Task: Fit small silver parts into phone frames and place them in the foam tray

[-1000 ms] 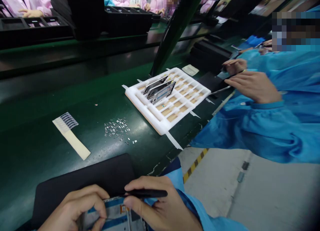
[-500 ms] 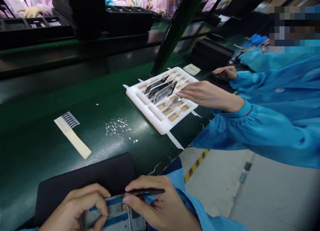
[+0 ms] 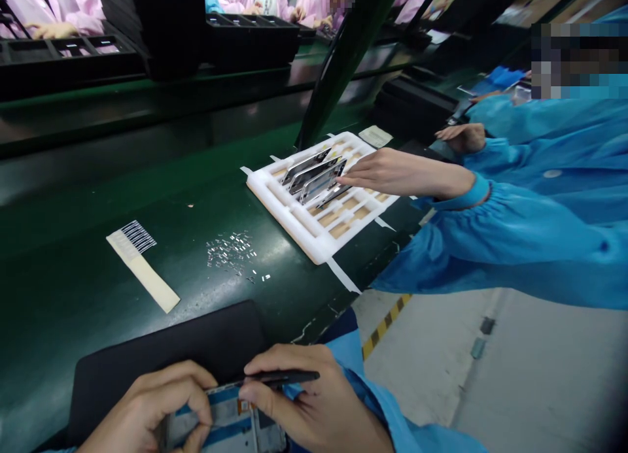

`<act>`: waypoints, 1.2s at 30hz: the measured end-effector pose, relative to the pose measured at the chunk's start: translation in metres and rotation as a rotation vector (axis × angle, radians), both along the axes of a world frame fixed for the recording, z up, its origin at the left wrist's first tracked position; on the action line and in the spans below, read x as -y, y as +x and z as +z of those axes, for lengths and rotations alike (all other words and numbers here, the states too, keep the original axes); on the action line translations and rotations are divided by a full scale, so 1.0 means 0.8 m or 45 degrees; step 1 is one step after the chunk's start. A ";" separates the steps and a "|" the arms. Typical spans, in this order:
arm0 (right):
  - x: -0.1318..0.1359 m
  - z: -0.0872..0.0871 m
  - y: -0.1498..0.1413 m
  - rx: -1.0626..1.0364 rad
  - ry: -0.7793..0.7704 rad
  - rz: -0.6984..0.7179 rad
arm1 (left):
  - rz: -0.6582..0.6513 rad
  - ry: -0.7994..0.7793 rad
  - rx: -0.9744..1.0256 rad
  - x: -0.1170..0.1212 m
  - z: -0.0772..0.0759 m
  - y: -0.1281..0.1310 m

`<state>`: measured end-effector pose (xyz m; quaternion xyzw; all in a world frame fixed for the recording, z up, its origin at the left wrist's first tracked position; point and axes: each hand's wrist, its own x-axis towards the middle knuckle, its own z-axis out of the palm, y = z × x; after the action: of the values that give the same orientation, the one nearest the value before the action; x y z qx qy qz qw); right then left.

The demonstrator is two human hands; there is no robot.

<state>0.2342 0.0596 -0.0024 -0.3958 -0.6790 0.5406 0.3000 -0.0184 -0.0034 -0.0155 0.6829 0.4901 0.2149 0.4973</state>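
At the bottom edge, my left hand point(image 3: 157, 407) pinches the near left edge of a phone frame point(image 3: 230, 423) with blue and white film, lying on a black mat point(image 3: 161, 355). My right hand point(image 3: 314, 404) is closed round black tweezers point(image 3: 279, 377), whose tips point left over the frame. A scatter of small metal parts point(image 3: 233, 251) lies on the green belt point(image 3: 73, 270) beyond the mat.
A white foam tray point(image 3: 314, 234) holds three upright phone frames point(image 3: 314, 174); a co-worker's hand point(image 3: 392, 173) in a blue sleeve reaches into it. A barcode strip point(image 3: 142, 263) lies at left. Black trays point(image 3: 250, 31) and people in pink stand at the back. Floor at right.
The co-worker's hand swung from the right side over to the white tray and now sets a frame by the upright ones. My hands have barely moved.
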 end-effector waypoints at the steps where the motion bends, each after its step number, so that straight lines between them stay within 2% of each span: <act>1: 0.000 0.000 0.000 0.001 -0.002 0.000 | -0.002 -0.004 -0.004 0.000 0.000 0.000; 16: 0.003 -0.006 0.001 0.036 0.054 0.039 | -0.026 -0.079 -0.018 0.007 -0.007 -0.004; 18: 0.005 -0.008 0.001 0.028 0.171 0.064 | -0.010 -0.085 -0.027 0.007 -0.007 -0.003; 22: 0.007 -0.006 0.004 0.108 0.662 0.208 | 0.015 -0.088 -0.025 0.005 -0.004 -0.001; 24: 0.007 -0.004 0.007 0.173 0.826 0.244 | 0.019 -0.080 -0.020 0.004 -0.002 0.000; 26: 0.006 -0.004 0.009 0.176 0.831 0.238 | 0.020 -0.083 -0.027 0.003 0.000 0.000; 30: 0.004 -0.009 0.008 0.072 0.665 0.178 | 0.014 -0.108 -0.036 0.003 0.001 0.001; 32: 0.003 -0.009 0.006 0.049 0.644 0.155 | 0.012 -0.110 -0.032 0.004 0.000 0.002; 36: 0.001 -0.002 0.006 0.112 0.888 0.222 | 0.039 -0.079 -0.032 0.004 0.000 0.002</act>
<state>0.2387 0.0590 -0.0039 -0.2331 -0.8661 0.2823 0.3404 -0.0165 -0.0069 -0.0154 0.6623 0.5130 0.1985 0.5087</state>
